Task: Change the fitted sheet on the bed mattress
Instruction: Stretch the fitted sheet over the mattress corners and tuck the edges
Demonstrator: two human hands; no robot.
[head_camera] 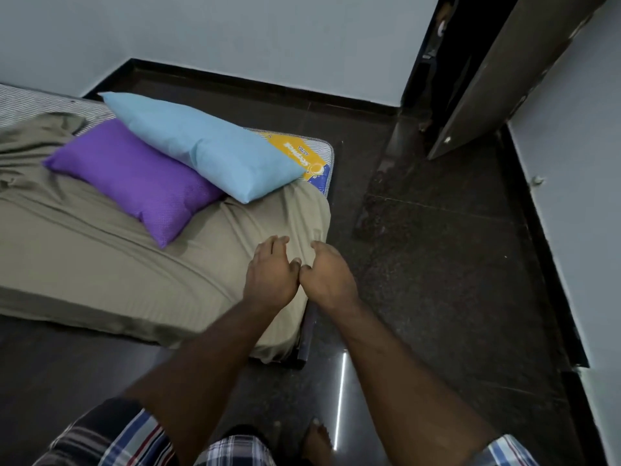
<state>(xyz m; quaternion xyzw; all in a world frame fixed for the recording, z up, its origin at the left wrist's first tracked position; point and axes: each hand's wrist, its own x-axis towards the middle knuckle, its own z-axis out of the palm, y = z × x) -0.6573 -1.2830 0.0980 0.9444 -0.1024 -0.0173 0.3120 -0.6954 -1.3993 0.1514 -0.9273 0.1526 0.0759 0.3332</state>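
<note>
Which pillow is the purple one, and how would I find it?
Look at the mattress on the floor, mostly covered by a tan sheet. Two pillows lie on it side by side. The purple pillow is the nearer one; the blue pillow beside it is longer, and rests partly on it.

The khaki fitted sheet (100, 257) is soft matt cloth, creased; the purple pillow (134, 179) looks finely textured with slight sheen; the dark stone floor (437, 280) is polished and glossy.

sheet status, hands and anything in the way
Left hand and right hand open over beige sheet. Far corner off, mattress bare. Purple pillow, blue pillow lying on it.
</note>
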